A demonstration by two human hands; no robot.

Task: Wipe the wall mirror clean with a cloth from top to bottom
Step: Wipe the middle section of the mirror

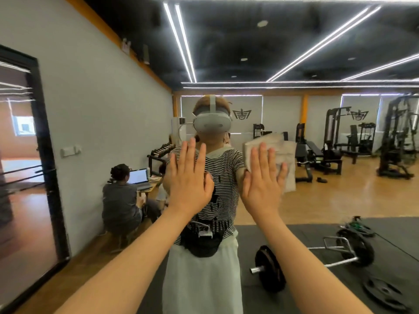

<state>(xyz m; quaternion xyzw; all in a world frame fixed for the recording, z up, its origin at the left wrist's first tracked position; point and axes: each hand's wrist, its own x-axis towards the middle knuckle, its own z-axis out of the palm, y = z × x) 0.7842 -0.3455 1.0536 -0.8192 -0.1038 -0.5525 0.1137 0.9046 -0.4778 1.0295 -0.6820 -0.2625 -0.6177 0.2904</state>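
Mirror (317,177) fills nearly the whole view, mounted on the wall straight ahead; it reflects a gym room and the person standing in front of it. Cloth (284,152), pale grey and folded, lies flat against the glass at about chest height, right of centre. Right hand (264,184) presses the cloth to the mirror with fingers straight and spread, palm flat; the cloth's upper and right edges stick out past the fingertips. Left hand (189,177) is open too, fingers straight and together, palm laid flat on the bare glass just beside the right hand, touching no cloth. Both forearms reach up from the bottom edge of the view.

In the reflection: the person wears a headset (212,123), a striped shirt and a black waist bag. A barbell (313,260) lies on a dark floor mat at lower right, weight machines (335,137) stand at the back. Another person sits at a tabletop with an open laptop (138,177), left of centre. A dark-framed doorway (43,155) is at far left.
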